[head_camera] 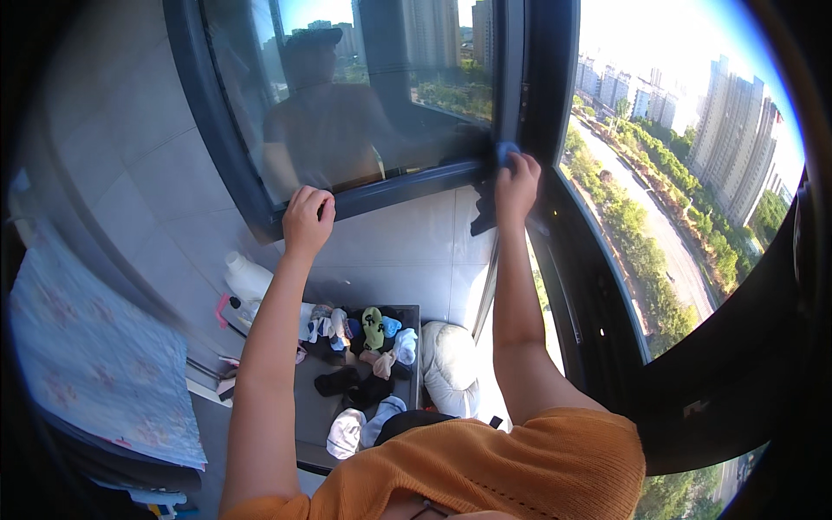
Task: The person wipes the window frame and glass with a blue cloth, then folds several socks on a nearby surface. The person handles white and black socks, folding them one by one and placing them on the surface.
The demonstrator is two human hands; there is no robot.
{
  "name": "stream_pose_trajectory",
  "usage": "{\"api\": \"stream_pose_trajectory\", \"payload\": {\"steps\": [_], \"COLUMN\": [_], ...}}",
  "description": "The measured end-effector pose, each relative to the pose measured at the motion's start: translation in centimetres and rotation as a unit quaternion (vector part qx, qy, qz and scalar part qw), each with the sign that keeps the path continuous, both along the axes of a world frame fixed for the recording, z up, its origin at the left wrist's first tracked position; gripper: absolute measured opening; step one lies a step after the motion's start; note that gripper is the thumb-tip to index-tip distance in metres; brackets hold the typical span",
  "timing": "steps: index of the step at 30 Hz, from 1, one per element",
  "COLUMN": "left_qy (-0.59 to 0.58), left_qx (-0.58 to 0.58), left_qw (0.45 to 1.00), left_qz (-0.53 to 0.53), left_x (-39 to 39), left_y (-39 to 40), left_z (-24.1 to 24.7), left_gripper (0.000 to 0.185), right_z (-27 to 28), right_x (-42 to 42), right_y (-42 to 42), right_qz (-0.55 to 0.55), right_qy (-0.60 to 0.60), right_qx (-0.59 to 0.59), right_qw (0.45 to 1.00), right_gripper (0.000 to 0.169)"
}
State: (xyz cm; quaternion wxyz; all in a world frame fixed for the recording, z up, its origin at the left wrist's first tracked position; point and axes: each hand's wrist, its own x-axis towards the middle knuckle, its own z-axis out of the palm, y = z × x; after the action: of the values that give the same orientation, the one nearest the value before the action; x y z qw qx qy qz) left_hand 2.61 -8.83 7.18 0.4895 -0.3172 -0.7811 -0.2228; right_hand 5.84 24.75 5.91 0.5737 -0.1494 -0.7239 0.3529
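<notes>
A dark-framed window sash (pixel 416 184) stands swung inward, its glass (pixel 390 123) reflecting a person in a cap and tall buildings. My left hand (pixel 309 221) grips the sash's bottom rail near its free corner, fingers curled over the edge. At the opposite lower corner, beside the fixed window frame (pixel 545 84), my right hand (pixel 518 185) pinches a cloth. A blue bit (pixel 507 153) shows above the fingers and a dark, ragged-edged part (pixel 484 208) hangs below; whether both are one cloth is unclear.
Below my arms, a dark grey surface (pixel 312 403) holds socks (pixel 374 328). A white bottle (pixel 247 276) stands by the tiled wall, and a stuffed white bundle (pixel 450 364) lies right of the socks. Light-blue fabric (pixel 97 351) hangs at left. The window opening at right overlooks a road far below.
</notes>
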Motion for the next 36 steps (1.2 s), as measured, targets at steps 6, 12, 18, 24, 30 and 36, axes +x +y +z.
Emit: {"api": "stream_pose_trajectory", "payload": {"steps": [6,12,18,24,30,36], "left_qy": [-0.025,-0.089,0.062,0.062,0.106,0.019], "left_qx": [0.025,0.047,0.060,0.078,0.015,0.012], "left_qw": [0.999,0.995,0.995,0.993,0.994,0.998], "left_qz": [-0.015,-0.024,-0.053,-0.055,-0.034,-0.060], "left_x": [0.1,0.4,0.5,-1.2,-0.8,-0.6], "left_y": [-0.3,0.0,1.0,1.0,0.7,0.6], "left_z": [-0.2,0.5,5.5,8.4,6.8,6.6], "left_gripper": [0.002,0.003,0.004,0.004,0.005,0.005], "right_z": [-0.1,1.2,7.0,6.6,3.7,2.3], "right_x": [-3.8,-5.3,-6.7,-7.1,-5.4,0.4], "right_y": [1.6,1.7,2.3,1.8,1.2,1.8], "right_qz": [0.045,0.020,-0.050,-0.058,-0.050,-0.071], "right_qy": [0.104,0.136,0.167,0.189,0.119,-0.179], "right_qx": [0.140,0.143,0.187,0.170,0.151,0.048], "right_qw": [0.984,0.980,0.967,0.965,0.980,0.980], "right_gripper": [0.065,0.057,0.053,0.049,0.048,0.046]}}
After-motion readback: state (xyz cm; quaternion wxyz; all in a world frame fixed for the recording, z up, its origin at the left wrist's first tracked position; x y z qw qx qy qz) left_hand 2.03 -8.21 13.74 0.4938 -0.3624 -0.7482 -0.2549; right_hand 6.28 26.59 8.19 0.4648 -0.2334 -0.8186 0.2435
